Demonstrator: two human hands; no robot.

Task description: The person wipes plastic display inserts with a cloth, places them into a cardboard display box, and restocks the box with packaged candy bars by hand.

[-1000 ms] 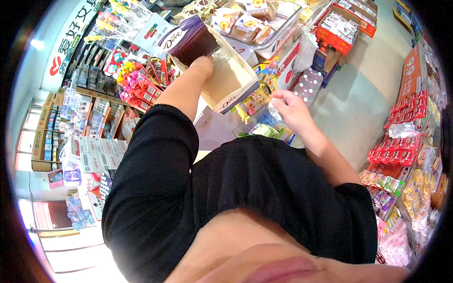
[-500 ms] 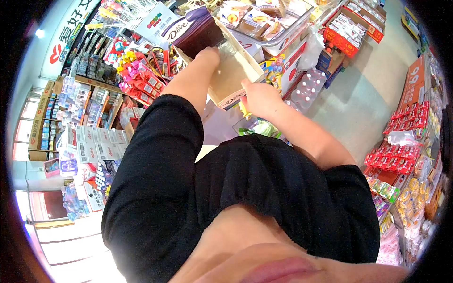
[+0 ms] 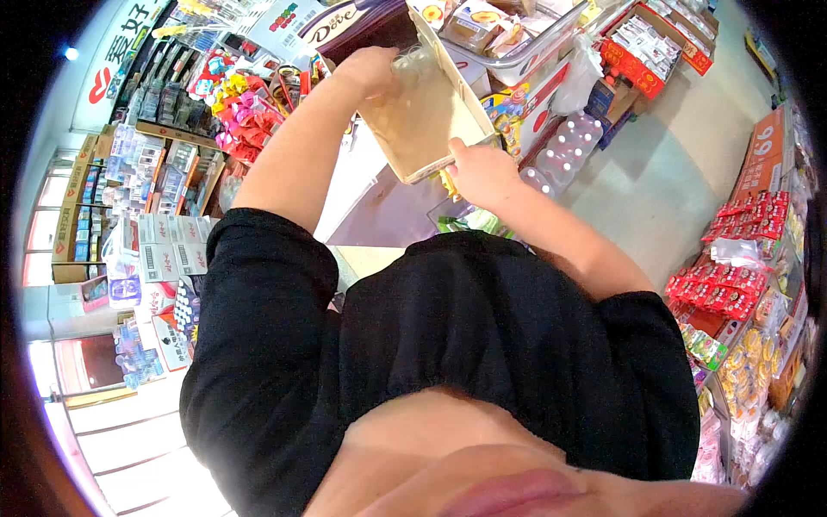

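Observation:
A Dove display box (image 3: 422,129) is tilted in front of me, its brown lid raised at the back and its pale inside bare toward the front. My right hand (image 3: 484,175) grips the near right corner, thumb over the rim. Over the box's left side reaches my left hand (image 3: 369,72), its fingers blurred and partly hidden. Close to those fingers, a clear plastic piece (image 3: 418,62) shows inside the box; whether the hand holds it is unclear.
Bagged sweets (image 3: 245,125) stand to the left of the box. Behind it is a clear bin (image 3: 551,43) of wrapped pastries. A pack of bottles (image 3: 568,146) sits on the floor to the right, and shelves of red snack packets (image 3: 715,289) line the far right.
The box has shifted slightly away from me and its front has turned a little to the right. Both hands moved along with it, the left arm swinging slightly to the left.

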